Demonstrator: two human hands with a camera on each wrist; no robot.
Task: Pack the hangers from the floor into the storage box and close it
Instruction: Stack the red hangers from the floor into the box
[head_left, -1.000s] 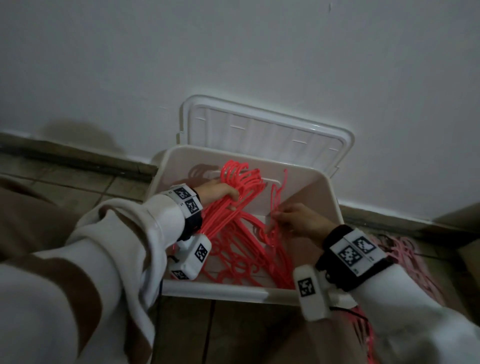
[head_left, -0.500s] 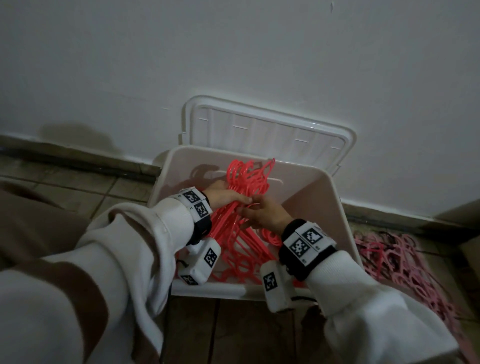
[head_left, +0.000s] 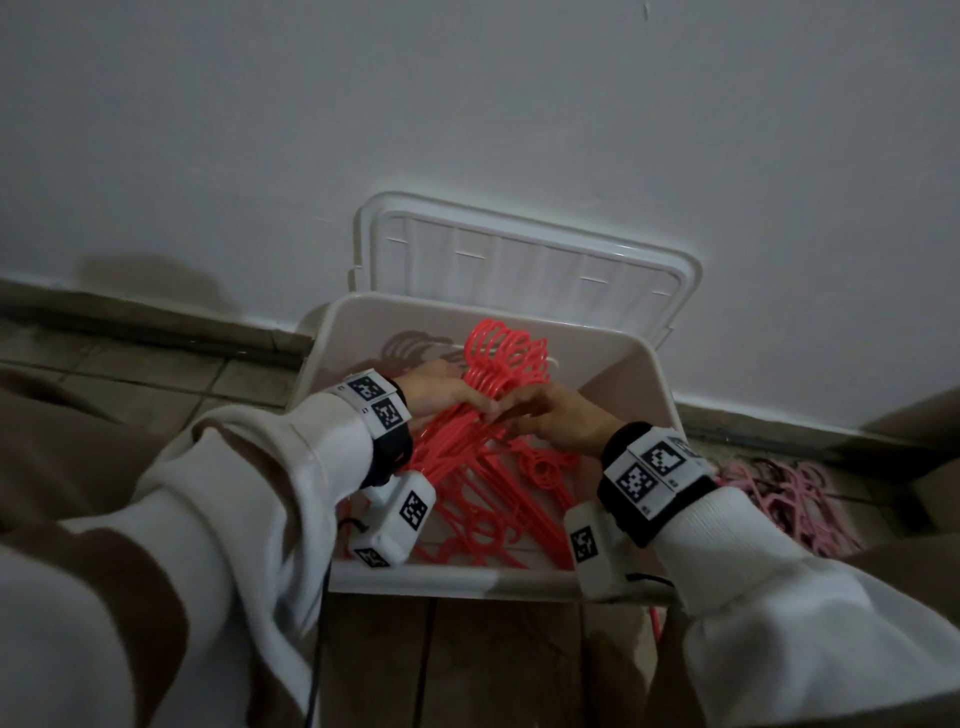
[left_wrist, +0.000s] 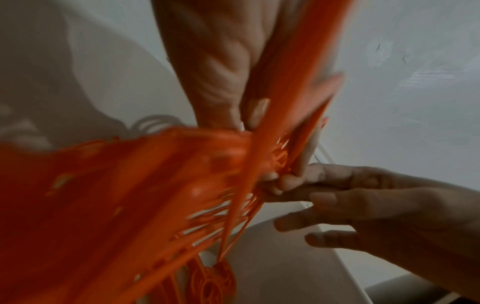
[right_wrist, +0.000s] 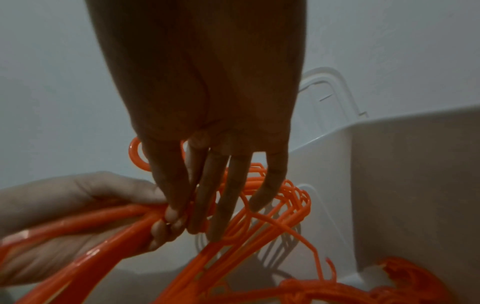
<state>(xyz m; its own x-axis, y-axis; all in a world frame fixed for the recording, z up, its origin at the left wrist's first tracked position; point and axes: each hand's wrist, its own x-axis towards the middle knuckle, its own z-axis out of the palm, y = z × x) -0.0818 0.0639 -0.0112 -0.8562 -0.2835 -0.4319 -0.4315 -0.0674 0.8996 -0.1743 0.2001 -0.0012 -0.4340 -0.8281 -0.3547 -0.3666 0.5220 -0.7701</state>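
So this looks like roughly the halfway point. The storage box (head_left: 644, 384) sits on the floor (head_left: 156, 374) against the wall, and its lid (head_left: 519, 254) is off, propped upright against the wall right behind it. There's already a decent tangle of red hangers (head_left: 483, 499) inside the box. Both hands are down in there working on one bunch: the left hand (head_left: 441, 392) has its fingers (right_wrist: 161, 228) curled round the bunch just below the hooks, which poke up toward the back wall of the box, and the right hand (head_left: 563, 423) is meeting it from the other side, fingers (right_wrist: 221, 205) mostly straight, tips laid on the same strands; whether it actually pinches one I can't tell. My read is they're squaring the bunch so it lies flat. What's left: a whole heap of pink hangers (head_left: 789, 493) on the floor beside the right side of the box, and then the lid has to go on.
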